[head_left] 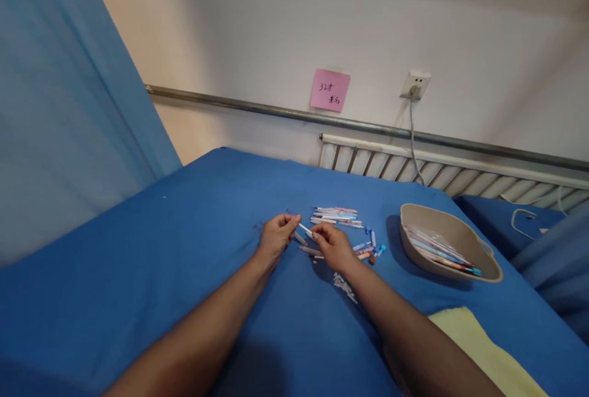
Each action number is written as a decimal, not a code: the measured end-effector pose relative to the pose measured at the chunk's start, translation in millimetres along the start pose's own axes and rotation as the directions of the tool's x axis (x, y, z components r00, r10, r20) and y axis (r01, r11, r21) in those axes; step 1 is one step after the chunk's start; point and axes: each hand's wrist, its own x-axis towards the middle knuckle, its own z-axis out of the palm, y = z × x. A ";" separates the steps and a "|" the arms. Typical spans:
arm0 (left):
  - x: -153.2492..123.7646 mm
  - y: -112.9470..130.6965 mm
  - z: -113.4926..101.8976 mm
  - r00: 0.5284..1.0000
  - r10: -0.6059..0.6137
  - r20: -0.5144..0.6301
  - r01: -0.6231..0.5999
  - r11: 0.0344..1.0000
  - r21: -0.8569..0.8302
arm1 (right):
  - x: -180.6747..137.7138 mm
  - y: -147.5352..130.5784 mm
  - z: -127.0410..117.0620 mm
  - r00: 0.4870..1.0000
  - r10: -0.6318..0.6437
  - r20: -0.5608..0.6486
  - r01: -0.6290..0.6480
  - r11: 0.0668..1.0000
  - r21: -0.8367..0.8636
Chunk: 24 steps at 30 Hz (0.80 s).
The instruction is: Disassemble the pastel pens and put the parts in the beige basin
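My left hand (277,236) and my right hand (335,246) are close together above the blue cloth, both pinched closed on a slim white pen part (305,229). Its ends are hidden by my fingertips. Below and between the hands lie several loose pens (310,250), partly covered by my right hand. A row of pens (335,216) rests just beyond it. To its right are pens with blue and orange parts (365,250) and small coloured caps (381,250). Small white pieces (343,285) form a pile beside my right wrist.
A beige basket (448,216) holding bagged pens stands at the right. Nearer me is a yellow cloth (483,348). Behind the blue-covered surface (193,243) are a radiator (381,158), a metal rail (257,108) and a socket with a cord (415,85). A blue curtain (69,90) hangs at left.
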 end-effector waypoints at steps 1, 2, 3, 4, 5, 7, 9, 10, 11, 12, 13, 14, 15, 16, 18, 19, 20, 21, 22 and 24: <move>-0.7 0.5 0.3 1.000 0.002 0.003 -0.002 1.000 -0.002 | 0.5 1.1 2.1 0.999 0.045 0.001 -0.045 0.996 0.076; -1.5 1.1 0.6 1.000 0.004 0.006 -0.004 1.000 -0.003 | 0.9 1.8 3.7 0.996 0.084 0.009 -0.085 0.985 0.150; -2.1 1.8 0.8 1.000 0.006 0.010 -0.006 1.000 -0.005 | 1.2 2.0 4.9 0.993 0.117 0.021 -0.119 0.969 0.217; -2.8 2.4 1.0 1.000 0.007 0.014 -0.007 1.000 -0.006 | 1.3 1.6 5.8 0.989 0.144 0.033 -0.148 0.950 0.276; -3.3 2.9 1.1 1.000 0.008 0.019 -0.008 1.000 -0.008 | 1.3 0.7 6.5 0.985 0.167 0.045 -0.172 0.930 0.325; -3.9 3.5 1.2 1.000 0.009 0.026 -0.009 1.000 -0.011 | 0.5 -2.7 7.4 0.977 0.201 0.073 -0.214 0.892 0.399; -4.0 3.7 1.2 1.000 0.009 0.029 -0.009 1.000 -0.016 | -0.8 -7.2 8.1 0.970 0.223 0.095 -0.242 0.859 0.452; -3.9 3.8 1.1 1.000 0.010 0.029 -0.009 1.000 -0.019 | -1.4 -9.4 8.5 0.968 0.230 0.102 -0.251 0.846 0.471; -3.8 3.8 1.0 1.000 0.010 0.030 -0.009 1.000 -0.023 | -2.0 -11.3 8.8 0.966 0.236 0.106 -0.258 0.835 0.486; -3.7 3.9 0.9 0.999 0.010 0.030 -0.009 1.000 -0.026 | -2.4 -12.8 9.1 0.964 0.242 0.108 -0.263 0.825 0.500; -3.7 4.1 0.9 0.999 0.010 0.032 -0.009 1.000 -0.027 | -2.7 -13.8 9.4 0.963 0.246 0.109 -0.267 0.816 0.514; -3.8 4.3 1.0 0.999 0.008 0.034 -0.007 1.000 -0.030 | -2.7 -14.1 9.7 0.962 0.249 0.110 -0.268 0.805 0.529; -4.1 4.7 1.2 0.999 0.004 0.039 -0.002 0.999 -0.036 | -2.6 -13.8 9.9 0.962 0.248 0.110 -0.267 0.793 0.547; -4.5 5.2 1.4 0.999 -0.003 0.047 0.005 0.999 -0.046 | -2.3 -12.9 10.1 0.963 0.245 0.109 -0.263 0.781 0.566; -5.5 6.6 1.5 0.998 -0.018 0.066 0.024 0.996 -0.090 | -1.5 -10.3 10.2 0.967 0.234 0.101 -0.247 0.761 0.600; -5.8 7.3 1.3 0.997 -0.025 0.077 0.035 0.991 -0.129 | -1.0 -9.0 10.1 0.969 0.230 0.095 -0.239 0.752 0.614; -5.8 8.2 0.8 0.996 -0.033 0.088 0.049 0.982 -0.184 | -0.6 -7.9 9.9 0.970 0.227 0.089 -0.232 0.744 0.626; -5.3 9.0 -0.2 0.994 -0.051 0.099 0.076 0.963 -0.258 | -0.2 -7.2 9.6 0.971 0.225 0.084 -0.226 0.738 0.635; -4.4 9.8 -1.5 0.990 -0.078 0.114 0.113 0.933 -0.342 | 0.1 -6.9 9.3 0.971 0.224 0.078 -0.221 0.734 0.642; -1.2 11.0 -5.0 0.978 -0.141 0.152 0.198 0.851 -0.486 | 0.4 -7.6 8.6 0.973 0.219 0.071 -0.212 0.730 0.649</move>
